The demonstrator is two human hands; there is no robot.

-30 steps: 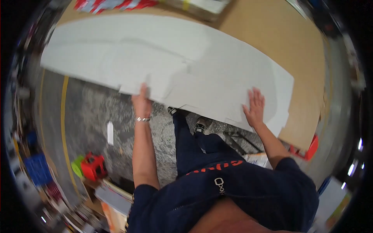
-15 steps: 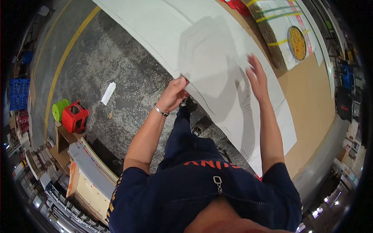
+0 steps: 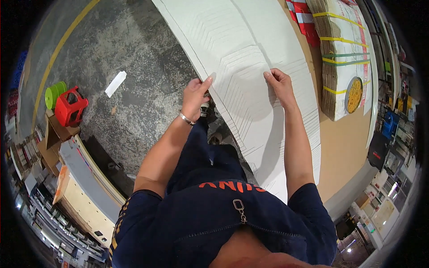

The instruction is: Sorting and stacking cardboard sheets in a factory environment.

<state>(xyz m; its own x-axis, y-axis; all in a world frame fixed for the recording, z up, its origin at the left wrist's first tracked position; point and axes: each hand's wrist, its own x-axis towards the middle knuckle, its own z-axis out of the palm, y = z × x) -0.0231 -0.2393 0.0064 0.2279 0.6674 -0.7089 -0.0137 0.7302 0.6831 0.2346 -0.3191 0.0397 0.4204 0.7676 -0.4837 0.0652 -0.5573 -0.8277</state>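
Note:
White cardboard sheets (image 3: 250,96) lie before me in overlapping layers, their staggered, angled edges showing as thin parallel lines. My left hand (image 3: 195,94), with a metal bracelet at its wrist, is closed at the left border of the sheets. Its thumb lies at the border and its fingers curl beside it. Farther right, my right hand (image 3: 280,85) pinches the edge of an upper white sheet between thumb and fingers. A shadow falls across the sheets beside my right forearm.
Brown board (image 3: 346,149) lies under the sheets. A strapped bundle of flat cartons (image 3: 342,60) stands at the far right, beside red-and-white packs (image 3: 304,22). A red stool (image 3: 71,106), a green spool (image 3: 55,94) and a white scrap (image 3: 115,84) are on the left floor.
My right hand has gone from spread fingers above the sheets to a pinch on a sheet's edge. My left hand has shifted slightly farther along the border. The view has turned.

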